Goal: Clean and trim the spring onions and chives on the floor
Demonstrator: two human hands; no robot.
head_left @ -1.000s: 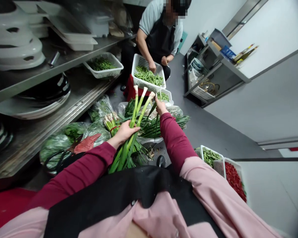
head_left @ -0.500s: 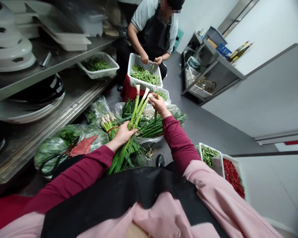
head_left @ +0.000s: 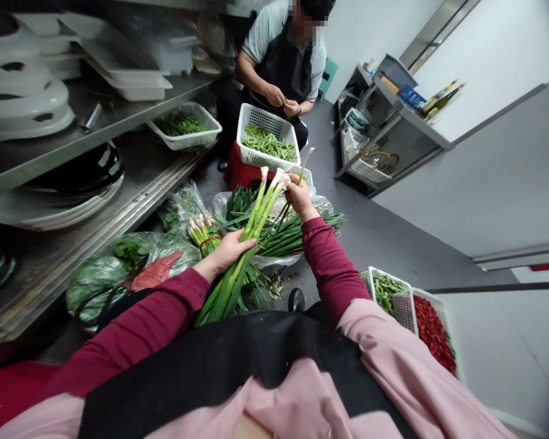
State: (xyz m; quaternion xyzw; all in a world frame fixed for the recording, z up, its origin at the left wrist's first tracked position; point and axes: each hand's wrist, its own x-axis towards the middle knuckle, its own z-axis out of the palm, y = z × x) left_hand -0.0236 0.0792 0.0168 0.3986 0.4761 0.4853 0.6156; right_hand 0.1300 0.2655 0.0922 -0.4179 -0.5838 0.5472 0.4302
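My left hand (head_left: 229, 251) is closed around several green garlic stalks (head_left: 261, 216), their white bulb ends pointing up and away and the long leaves hanging towards my apron. At the bulb ends, my right hand (head_left: 299, 196) pinches a thin, yellowish leaf strip (head_left: 307, 160) that sticks up above the fingers; its fingertips are partly hidden. Beyond the left hand lies a bundle of green garlic (head_left: 205, 230) tied with a red band. A heap of long green leaves (head_left: 288, 236) lies on plastic under the right hand.
Scissors (head_left: 89, 305) and a reddish glove (head_left: 155, 272) rest on bagged greens (head_left: 85, 268) at left. Ahead, a co-worker (head_left: 279, 67) handles beans over a white basket (head_left: 274, 160). Steel shelving (head_left: 132, 113) runs along the left; a basket of red chillies (head_left: 432, 335) stands at right.
The stalks and my right hand have shifted slightly right and down, and the thin strip now leans to the right. The co-worker's hands have come together above the basket.
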